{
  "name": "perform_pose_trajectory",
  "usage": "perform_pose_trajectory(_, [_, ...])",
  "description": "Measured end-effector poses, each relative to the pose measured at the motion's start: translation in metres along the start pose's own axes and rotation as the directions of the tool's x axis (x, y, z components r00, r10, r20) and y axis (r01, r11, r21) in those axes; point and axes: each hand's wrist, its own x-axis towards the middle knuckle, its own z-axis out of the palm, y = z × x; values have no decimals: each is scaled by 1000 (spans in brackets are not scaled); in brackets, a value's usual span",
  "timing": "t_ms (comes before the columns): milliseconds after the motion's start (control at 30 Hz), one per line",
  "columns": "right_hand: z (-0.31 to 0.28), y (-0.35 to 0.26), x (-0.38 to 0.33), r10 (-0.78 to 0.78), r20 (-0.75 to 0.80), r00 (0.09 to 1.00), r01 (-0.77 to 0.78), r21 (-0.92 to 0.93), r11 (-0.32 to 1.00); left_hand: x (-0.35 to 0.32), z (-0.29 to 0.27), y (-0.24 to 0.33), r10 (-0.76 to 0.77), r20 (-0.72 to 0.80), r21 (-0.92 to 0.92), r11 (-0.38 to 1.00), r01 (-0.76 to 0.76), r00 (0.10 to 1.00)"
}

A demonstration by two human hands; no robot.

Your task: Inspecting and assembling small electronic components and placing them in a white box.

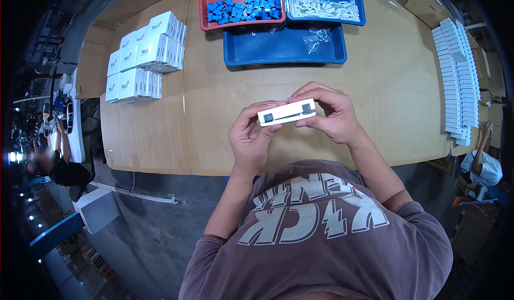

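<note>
Both hands hold a slim white box (288, 111) above the table, its long narrow side showing. A dark square sits near each end of that side, and a thin gap runs along its lower edge. My left hand (249, 138) grips the left end, thumb below and fingers over the top. The right end is pinched between the thumb and fingers of my right hand (337, 115). What lies inside the box is hidden.
The cardboard-covered table (219, 118) carries stacked white boxes (140, 53) at left and more stacks (455, 77) at far right. Beyond my hands stand a red tray (241, 25) of blue pieces, a blue tray (325, 19) of white sticks and another blue tray (267, 48) holding clear plastic bags.
</note>
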Motion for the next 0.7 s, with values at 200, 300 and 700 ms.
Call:
perform_pose_trajectory(200, [2, 5, -1, -11, -10, 1000, 11, -7, 1000, 3, -1, 0, -11, 15, 5, 1000, 11, 1000])
perform_pose_trajectory(300, [0, 11, -3, -14, -12, 1000, 14, 32, 999, 5, 5, 7, -78, -36, 1, 997, 78, 996])
perform_pose_trajectory(700, [-7, 10, 5, 231, 99, 968, -235, 28, 972, 2, -5, 21, -216, -33, 344, 914, 214, 976])
